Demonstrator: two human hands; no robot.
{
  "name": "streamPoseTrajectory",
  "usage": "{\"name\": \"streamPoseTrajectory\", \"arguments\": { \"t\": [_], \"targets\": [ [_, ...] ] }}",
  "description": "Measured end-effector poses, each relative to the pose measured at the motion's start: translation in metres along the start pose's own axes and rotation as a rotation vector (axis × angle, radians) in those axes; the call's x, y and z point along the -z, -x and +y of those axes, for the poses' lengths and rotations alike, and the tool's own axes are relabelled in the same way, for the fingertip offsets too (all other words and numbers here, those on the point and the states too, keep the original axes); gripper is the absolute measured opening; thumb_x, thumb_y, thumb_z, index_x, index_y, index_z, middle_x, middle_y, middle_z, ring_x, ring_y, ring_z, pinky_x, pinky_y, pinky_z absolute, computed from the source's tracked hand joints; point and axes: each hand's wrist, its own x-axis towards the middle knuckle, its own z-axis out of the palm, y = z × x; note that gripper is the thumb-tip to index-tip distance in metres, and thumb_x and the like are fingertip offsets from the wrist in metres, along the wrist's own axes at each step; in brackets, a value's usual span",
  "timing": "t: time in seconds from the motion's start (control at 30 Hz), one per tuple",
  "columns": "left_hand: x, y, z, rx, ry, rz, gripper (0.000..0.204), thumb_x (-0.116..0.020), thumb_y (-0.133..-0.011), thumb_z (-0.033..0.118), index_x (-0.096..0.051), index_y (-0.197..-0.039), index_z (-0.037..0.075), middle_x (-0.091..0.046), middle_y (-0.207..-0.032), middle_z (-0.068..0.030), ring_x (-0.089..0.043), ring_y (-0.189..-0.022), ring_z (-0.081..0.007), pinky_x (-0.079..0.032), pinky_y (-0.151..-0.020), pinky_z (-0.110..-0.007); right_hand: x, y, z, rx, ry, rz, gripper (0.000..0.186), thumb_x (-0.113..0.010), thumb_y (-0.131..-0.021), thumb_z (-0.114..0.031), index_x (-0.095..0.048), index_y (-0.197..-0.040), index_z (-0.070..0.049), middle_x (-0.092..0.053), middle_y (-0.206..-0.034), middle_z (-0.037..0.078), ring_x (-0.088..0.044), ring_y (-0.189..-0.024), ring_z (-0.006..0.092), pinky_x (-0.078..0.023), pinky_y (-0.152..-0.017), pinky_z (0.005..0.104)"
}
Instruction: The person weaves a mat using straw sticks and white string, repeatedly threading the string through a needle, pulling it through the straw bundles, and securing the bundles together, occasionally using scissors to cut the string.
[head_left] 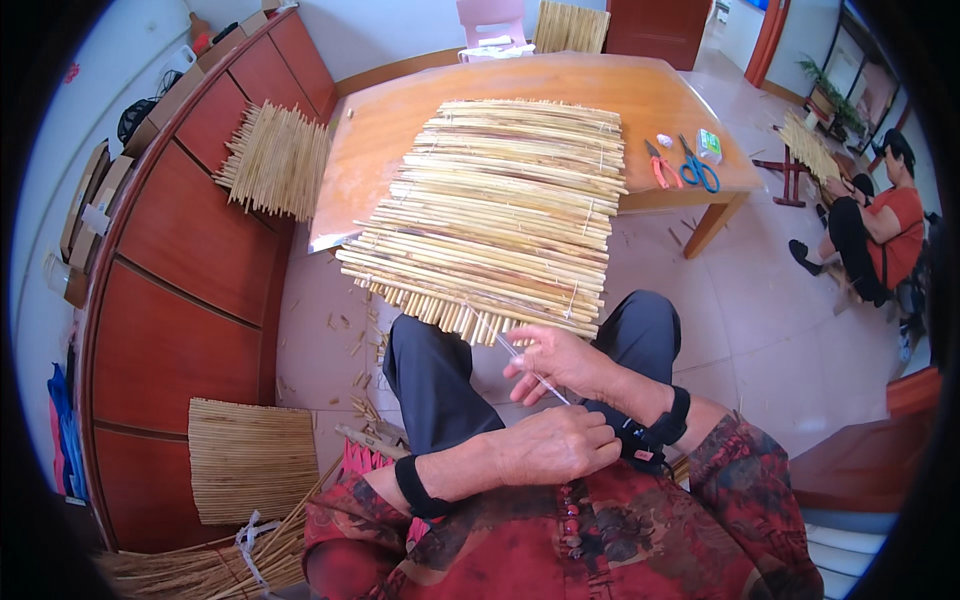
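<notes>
A mat of pale straw-coloured stalks [500, 215], tied across with thin string, rests partly on the table and slopes down to my knees. From its near edge a whitish string [548, 386] runs slantwise toward my body. My right hand [562, 362] is beside that edge, its fingers curled around the string. Lower down, in front of my chest, my left hand [565, 442] is closed in a fist at the string's near end; the fingertips are hidden. Cut stalk ends show beneath the mat's near edge.
On the wooden table [370, 150] lie red-handled pliers [661, 168], blue-handled scissors [697, 170] and a small green-and-white box [709, 146]. Red cabinets [185, 290] line the left side. A finished-looking mat [250, 460] leans there, near bundled stalks [210, 570]. Another person [885, 225] sits at right.
</notes>
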Motion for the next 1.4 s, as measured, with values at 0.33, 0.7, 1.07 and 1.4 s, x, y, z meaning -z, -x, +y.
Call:
{"name": "streamPoseTrajectory", "arguments": {
  "t": [0.33, 0.7, 1.07, 1.4],
  "targets": [
    [0.033, 0.043, -0.062, 0.617, -0.07, 0.488, 0.032, -0.055, -0.071, -0.001, -0.054, -0.104, 0.003, -0.057, -0.096, -0.0137, -0.055, -0.092, -0.0277, -0.047, -0.075, -0.033, 0.022, 0.049, -0.025, 0.153, 0.424, -0.028, 0.02, -0.047, -0.087, -0.017, -0.061, -0.089, -0.003, -0.045, -0.06, -0.004, -0.041, -0.055, 0.0039, -0.034, -0.05, 0.0175],
    [0.029, 0.049, -0.089, 0.71, -0.02, 0.312, 0.007, -0.057, -0.076, 0.007, -0.057, -0.078, 0.0, -0.053, -0.071, -0.0107, -0.051, -0.071, -0.0288, -0.041, -0.063, -0.035, 0.089, 0.183, -0.085, 0.188, 0.492, 0.55, 0.02, -0.048, -0.087, -0.02, -0.06, -0.088, -0.005, -0.044, -0.058, -0.006, -0.035, -0.049, -0.0007, -0.026, -0.04, 0.0143],
    [0.096, -0.105, -0.035, 0.481, 0.678, 0.298, 0.007, -0.055, -0.079, 0.005, -0.056, -0.074, 0.0, -0.053, -0.066, -0.0015, -0.045, -0.057, -0.0079, -0.037, -0.052, -0.021, 0.079, 0.205, -0.092, 0.504, 0.51, 0.574, 0.017, -0.049, -0.086, -0.016, -0.061, -0.087, -0.003, -0.044, -0.058, -0.005, -0.038, -0.05, 0.0005, -0.027, -0.042, 0.0147],
    [0.157, 0.005, -0.109, 0.741, 0.467, 1.021, 0.015, -0.051, -0.086, 0.014, -0.056, -0.077, 0.003, -0.043, -0.057, 0.0054, -0.028, -0.043, 0.0011, -0.019, -0.036, -0.015, 0.179, 0.239, -0.034, 0.445, 0.336, 0.882, 0.021, -0.049, -0.087, -0.019, -0.058, -0.089, -0.001, -0.042, -0.057, -0.005, -0.028, -0.043, 0.0003, -0.021, -0.037, 0.0146]
  ]
}}
